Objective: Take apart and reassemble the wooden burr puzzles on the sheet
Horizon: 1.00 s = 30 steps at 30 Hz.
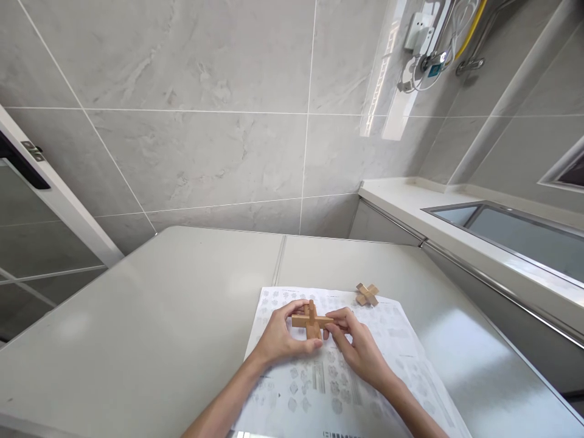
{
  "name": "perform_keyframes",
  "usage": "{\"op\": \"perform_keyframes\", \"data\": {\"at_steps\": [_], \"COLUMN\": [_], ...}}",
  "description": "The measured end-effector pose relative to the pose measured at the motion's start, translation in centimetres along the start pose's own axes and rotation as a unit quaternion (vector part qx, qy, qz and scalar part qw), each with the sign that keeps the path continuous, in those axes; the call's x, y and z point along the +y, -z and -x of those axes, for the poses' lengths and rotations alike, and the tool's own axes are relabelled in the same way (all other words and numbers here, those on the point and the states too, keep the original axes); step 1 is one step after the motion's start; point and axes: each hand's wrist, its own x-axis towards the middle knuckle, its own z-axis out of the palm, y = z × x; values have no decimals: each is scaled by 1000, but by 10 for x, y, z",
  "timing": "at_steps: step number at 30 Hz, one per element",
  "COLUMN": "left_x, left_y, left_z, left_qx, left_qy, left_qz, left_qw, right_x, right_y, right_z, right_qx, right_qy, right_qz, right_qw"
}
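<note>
L hand [279,334], R hand [360,345]: fingers clamped on wooden cross [312,321], long axis sideways.

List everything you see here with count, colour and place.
Held wooden piece: one, brown, between the hands
Second wooden piece: one, light brown, sheet's far edge
Printed sheet: one, white, on the table
Table: one, pale grey, under the sheet
Tiled walls: two, grey, behind and right
Counter: one, white, right
Inset: one, grey-blue, in the counter
Sockets: two, white, upper right
Cable: count unclear, white, beside the sockets
Pipe: one, yellow, upper right
Door frame: one, white, far left
Left hand: one, bare, gripping the held wooden piece
Right hand: one, bare, pinching its right end
</note>
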Motion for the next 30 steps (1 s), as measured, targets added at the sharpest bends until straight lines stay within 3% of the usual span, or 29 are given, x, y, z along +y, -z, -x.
{"op": "perform_keyframes", "data": {"at_steps": [13,20,30], "left_x": [0,-2,2], "left_y": [1,-1,5], "left_z": [5,6,5], "left_qx": [-19,21,22], "left_qy": [-11,7,-16], "left_qz": [-13,-41,-66], "left_qw": [1000,999,997], "right_x": [-4,0,-6], "right_y": [-1,-7,-2], "right_z": [0,-1,-4], "right_qx": [-1,32,-24], "right_qy": [18,19,-3], "right_qz": [54,62,-22], "right_qw": [998,997,999]}}
